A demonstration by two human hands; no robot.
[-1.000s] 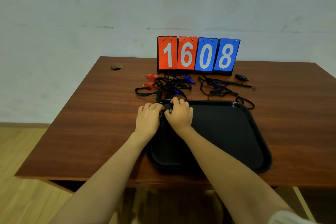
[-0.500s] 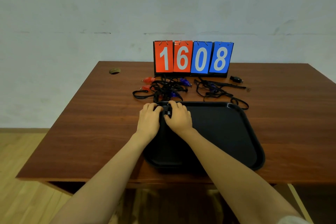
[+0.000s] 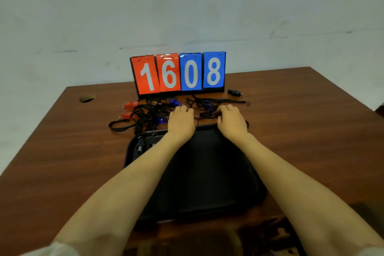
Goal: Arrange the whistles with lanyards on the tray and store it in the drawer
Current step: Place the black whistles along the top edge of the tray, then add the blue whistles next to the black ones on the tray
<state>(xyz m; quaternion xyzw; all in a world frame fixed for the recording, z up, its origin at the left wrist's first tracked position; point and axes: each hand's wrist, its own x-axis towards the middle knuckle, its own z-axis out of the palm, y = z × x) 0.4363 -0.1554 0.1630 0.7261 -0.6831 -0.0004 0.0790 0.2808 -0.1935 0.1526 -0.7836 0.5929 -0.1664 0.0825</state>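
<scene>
Where lanyards (image 3: 149, 112) tangle beyond tray (image 3: 207, 172), left hand (image 3: 181, 119), right hand (image 3: 232, 121) rest curled on them; grip unclear.

Reaching forward — left hand (image 3: 181, 119), right hand (image 3: 232, 121); palms down.

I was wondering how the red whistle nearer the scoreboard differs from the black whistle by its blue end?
The red whistle is bright red; the black whistle is black. The red whistle lies left, by the tangled lanyards; the black whistle lies right, beside the scoreboard. Both rest on the table, outside the tray.
</scene>
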